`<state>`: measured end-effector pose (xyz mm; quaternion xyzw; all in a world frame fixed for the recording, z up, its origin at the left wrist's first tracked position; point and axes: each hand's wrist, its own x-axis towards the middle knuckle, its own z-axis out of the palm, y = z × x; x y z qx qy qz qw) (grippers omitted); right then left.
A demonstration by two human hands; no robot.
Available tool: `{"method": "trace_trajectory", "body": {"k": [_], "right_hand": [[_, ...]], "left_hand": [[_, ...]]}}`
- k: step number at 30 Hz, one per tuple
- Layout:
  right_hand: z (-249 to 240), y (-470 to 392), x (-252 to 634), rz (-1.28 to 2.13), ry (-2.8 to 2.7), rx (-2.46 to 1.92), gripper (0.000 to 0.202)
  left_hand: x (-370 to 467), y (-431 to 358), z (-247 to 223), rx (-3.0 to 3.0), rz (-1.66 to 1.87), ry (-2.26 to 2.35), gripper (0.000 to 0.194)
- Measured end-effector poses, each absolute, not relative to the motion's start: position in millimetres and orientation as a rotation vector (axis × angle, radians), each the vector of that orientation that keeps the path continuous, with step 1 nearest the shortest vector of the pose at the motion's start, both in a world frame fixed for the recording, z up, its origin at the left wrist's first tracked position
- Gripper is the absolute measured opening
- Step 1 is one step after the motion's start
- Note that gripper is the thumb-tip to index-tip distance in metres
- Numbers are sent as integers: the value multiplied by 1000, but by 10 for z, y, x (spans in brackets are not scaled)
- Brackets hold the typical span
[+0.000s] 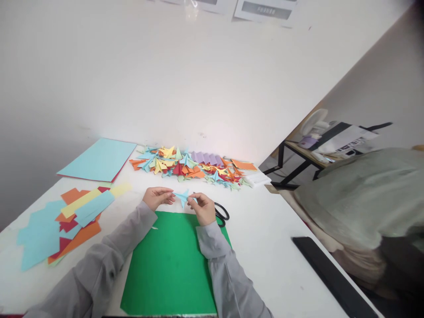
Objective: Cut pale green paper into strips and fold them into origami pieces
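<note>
Between my two hands is a small light blue folded paper plane (182, 197), just past the far edge of a green mat (172, 260). My left hand (159, 198) pinches its left tip with thumb and fingers. On the other side, my right hand (202, 207) grips the plane's right end, its fingertips closed on the paper. Black-handled scissors (222, 213) lie beside my right hand, partly hidden behind it. Beyond my hands a long heap of folded paper planes (185, 170) in many colours runs along the wall.
Loose coloured paper scraps (71, 221) are spread at the left, near a stack of blue sheets (99, 159). A purple pleated paper (207, 159) and an orange pad (244, 165) stand at the back. A black bar (331, 274) lies along the right edge; a person (357, 198) is beyond it.
</note>
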<state>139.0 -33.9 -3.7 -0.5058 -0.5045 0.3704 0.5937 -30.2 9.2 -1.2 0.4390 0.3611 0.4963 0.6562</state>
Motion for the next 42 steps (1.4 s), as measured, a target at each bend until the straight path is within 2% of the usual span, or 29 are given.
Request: {"method": "trace_trajectory", "body": {"k": [7, 12, 20, 27, 34, 42], "right_hand": [[-52, -332, 1408, 666, -1131, -1251, 19], [-109, -351, 1477, 635, -1014, -1329, 25], [-133, -154, 2271, 349, -938, -1636, 37], [112, 325, 2825, 120, -897, -1873, 24], [194, 674, 2957, 64, -926, -1992, 24], [157, 656, 3153, 56, -938, -2095, 28]], "left_hand": [[-321, 170, -39, 886, 1196, 886, 34], [-325, 198, -60, 916, 1180, 935, 33], [-317, 256, -77, 888, 1118, 948, 28], [-311, 300, -98, 858, 1097, 947, 27], [-298, 314, -103, 843, 1096, 976, 23], [-308, 306, -87, 865, 1090, 956, 24]]}}
